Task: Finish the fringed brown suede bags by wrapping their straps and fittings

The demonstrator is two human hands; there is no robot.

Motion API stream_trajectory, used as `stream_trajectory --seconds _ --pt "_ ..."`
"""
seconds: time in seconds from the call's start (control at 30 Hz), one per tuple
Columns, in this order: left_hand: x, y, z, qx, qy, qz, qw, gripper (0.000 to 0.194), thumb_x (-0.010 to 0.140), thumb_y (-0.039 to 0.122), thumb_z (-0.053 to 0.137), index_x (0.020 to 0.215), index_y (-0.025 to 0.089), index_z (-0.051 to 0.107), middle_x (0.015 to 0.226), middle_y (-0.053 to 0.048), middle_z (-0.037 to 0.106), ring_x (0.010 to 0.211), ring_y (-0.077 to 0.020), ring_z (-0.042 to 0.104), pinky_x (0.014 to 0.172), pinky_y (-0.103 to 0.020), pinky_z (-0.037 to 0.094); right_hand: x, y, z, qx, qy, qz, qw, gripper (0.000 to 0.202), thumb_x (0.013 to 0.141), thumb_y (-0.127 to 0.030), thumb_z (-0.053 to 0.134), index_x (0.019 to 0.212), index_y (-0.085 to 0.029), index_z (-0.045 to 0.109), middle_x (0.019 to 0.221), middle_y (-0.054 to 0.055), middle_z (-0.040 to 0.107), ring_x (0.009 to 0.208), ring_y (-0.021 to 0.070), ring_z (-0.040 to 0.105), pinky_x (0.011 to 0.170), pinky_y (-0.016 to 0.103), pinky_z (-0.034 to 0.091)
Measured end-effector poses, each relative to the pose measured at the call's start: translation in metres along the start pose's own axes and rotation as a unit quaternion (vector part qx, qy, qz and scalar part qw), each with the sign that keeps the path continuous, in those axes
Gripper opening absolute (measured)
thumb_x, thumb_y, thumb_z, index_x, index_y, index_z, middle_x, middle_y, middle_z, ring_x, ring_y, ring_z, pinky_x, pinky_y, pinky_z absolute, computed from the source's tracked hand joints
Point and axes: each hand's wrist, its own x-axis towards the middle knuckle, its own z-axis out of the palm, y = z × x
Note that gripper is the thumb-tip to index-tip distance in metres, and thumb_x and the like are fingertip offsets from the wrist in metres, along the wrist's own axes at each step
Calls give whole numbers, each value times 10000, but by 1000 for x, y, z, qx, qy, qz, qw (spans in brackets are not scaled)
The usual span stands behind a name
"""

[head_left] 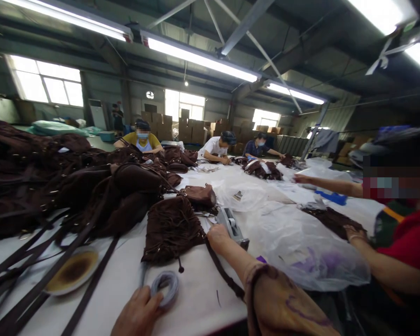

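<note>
From here, the left grip (136,312) pinches a grey ring-shaped roll (157,282); I can't tell if the right grip (220,239) closes on anything. Just left of it, a dark-brown fringed bag (171,228) looks assembled; what's undone among brown bags (136,182) heaped beyond the left grip is unclear.

Bag (173,228) — dark brown, roll (175,285) — bluish grey

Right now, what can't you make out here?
Hidden, head view: most fingertips of the right hand, by the hand itself.
Cut off, head view: forearm behind the left hand, by the bottom edge.
Blurred, head view: the purple patch on or in the plastic bag, by cloudy film.
</note>
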Motion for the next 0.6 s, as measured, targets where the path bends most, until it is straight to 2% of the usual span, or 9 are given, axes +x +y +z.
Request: stream_trajectory --seconds 0.13,0.2,0.27,0.33,0.4,0.43,0.5,0.53,0.6 --pt "2 15 -11 17 -41 -43 998 235 900 162 509 1033 255 679 925 -67 595 886 -219 570 777 -323 478 -13 8 -21 24 78 56 995 305 873 -59 419 986 -77 701 1083 210 682 1086 288 603 908 393 447" --pt "3 20 -16 15 -67 -59 996 222 898 156 517 1023 236 682 933 -73 583 888 -219 551 770 -320 460 -24 10 -28 52 102 75 991 315 921 -106 373 1037 -78 665 1003 199 690 962 254 645 841 359 465" --pt "5 25 -21 -1 -83 -72 994 216 901 165 526 1039 224 681 948 -78 573 894 -217 532 769 -316 444 -41 4 -28 150 123 77 978 345 982 -256 333 1049 -126 645 809 110 686 735 191 647 690 290 478" --pt "8 28 -28 -37 -90 -82 992 208 899 176 534 1036 213 686 941 -76 563 898 -213 515 779 -312 428 -63 -9 -22 348 130 66 926 384 973 -421 360 1002 -165 644 632 12 604 542 141 556 534 237 429" --pt "14 30 -38 -101 -93 -99 986 186 882 178 548 988 196 700 907 -67 552 891 -204 505 787 -305 413 -89 -29 -12 528 96 52 842 384 919 -498 438 950 -174 642 545 -45 503 464 114 463 455 215 370" --pt "18 31 -45 -149 -95 -114 978 164 866 179 560 945 183 704 881 -60 547 871 -194 502 784 -298 408 -101 -41 -8 583 66 45 809 372 897 -505 475 935 -173 639 535 -58 475 458 107 442 447 211 361" --pt "29 32 -60 -284 -92 -164 940 149 879 226 560 886 160 693 839 -42 544 818 -165 497 762 -279 403 -122 -64 -1 648 4 33 761 347 868 -498 530 916 -171 634 548 -62 471 475 100 445 461 208 374" --pt "35 32 -67 -363 -92 -201 905 167 883 271 570 863 145 678 792 -29 532 757 -146 483 712 -263 398 -130 -74 -1 667 -21 34 744 347 860 -503 544 910 -171 633 559 -57 486 480 100 453 462 210 379" --pt "44 32 -78 -515 -99 -270 808 260 873 384 614 881 127 656 742 -11 514 668 -114 455 625 -236 374 -138 -90 -3 686 -54 46 724 373 849 -536 551 894 -175 632 546 -52 494 447 99 436 422 212 352"
